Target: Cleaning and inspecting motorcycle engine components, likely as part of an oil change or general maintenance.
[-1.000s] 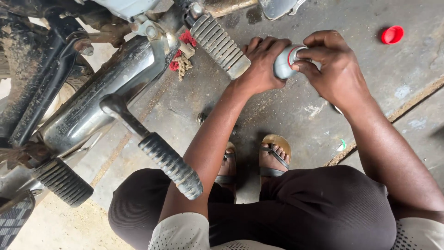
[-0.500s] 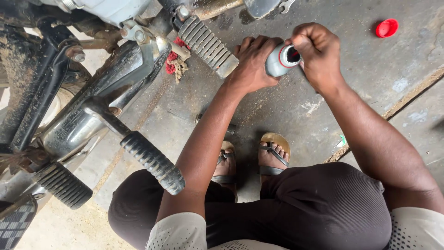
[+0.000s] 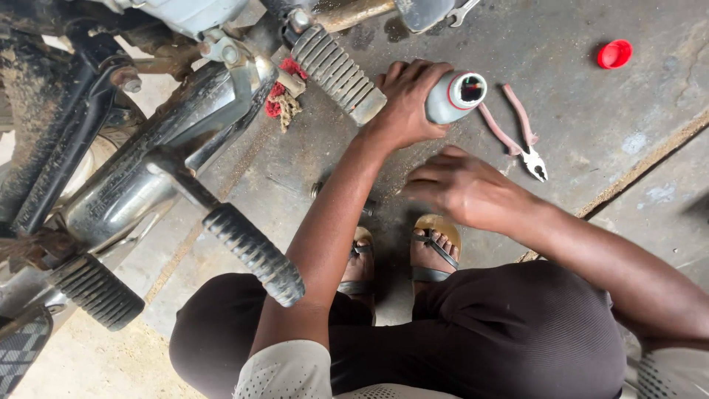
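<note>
My left hand [image 3: 408,100] grips a grey plastic bottle [image 3: 456,96] with a red-ringed open mouth, held just right of a motorcycle's ribbed footpeg [image 3: 336,72]. My right hand [image 3: 461,188] hovers lower, fingers spread and empty, above my sandalled feet [image 3: 432,247]. Pink-handled pliers [image 3: 517,129] lie on the concrete just right of the bottle. A red cap [image 3: 614,54] rests on the floor at the far right.
The motorcycle's underside fills the left: exhaust pipe [image 3: 155,174], kick-start lever with ribbed rubber end [image 3: 251,251], another footpeg [image 3: 96,292]. A red rag [image 3: 281,100] hangs by the frame. A spanner end [image 3: 464,9] shows at the top. A floor joint [image 3: 635,174] runs diagonally at right.
My right hand has come off the bottle's mouth and dropped down toward my feet, open. The left hand keeps the bottle. The pliers, hidden before, now show.
</note>
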